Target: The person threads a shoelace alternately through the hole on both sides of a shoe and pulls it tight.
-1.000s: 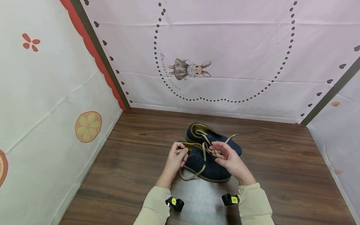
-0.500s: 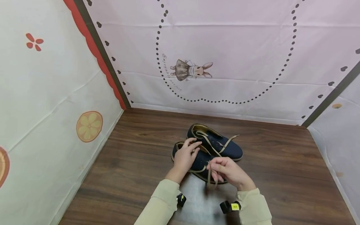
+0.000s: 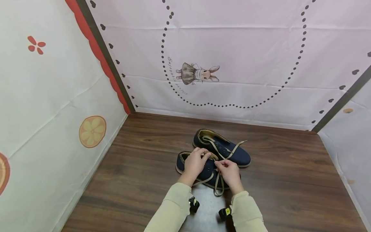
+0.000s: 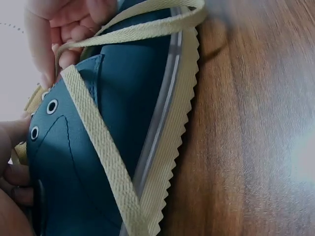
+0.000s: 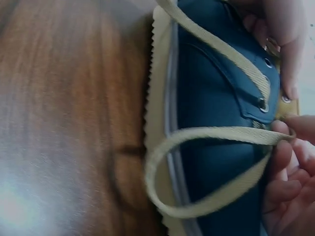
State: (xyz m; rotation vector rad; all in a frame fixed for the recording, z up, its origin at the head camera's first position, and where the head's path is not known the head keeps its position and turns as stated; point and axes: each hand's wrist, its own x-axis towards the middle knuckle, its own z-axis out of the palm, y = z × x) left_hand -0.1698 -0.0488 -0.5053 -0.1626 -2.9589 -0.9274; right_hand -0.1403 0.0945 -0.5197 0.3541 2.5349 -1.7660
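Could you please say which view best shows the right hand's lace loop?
The right wrist view: the lace loop appears close and whole. The left wrist view has it near the top edge; the head view shows it small.

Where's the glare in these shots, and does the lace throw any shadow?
Head view: pale sheen on the wooden surface between the sleeves; left wrist: bright glare at the right edge, soft lace shadow beside the shoe; right wrist: glare at lower left, a blurry looped shadow left of the shoe.
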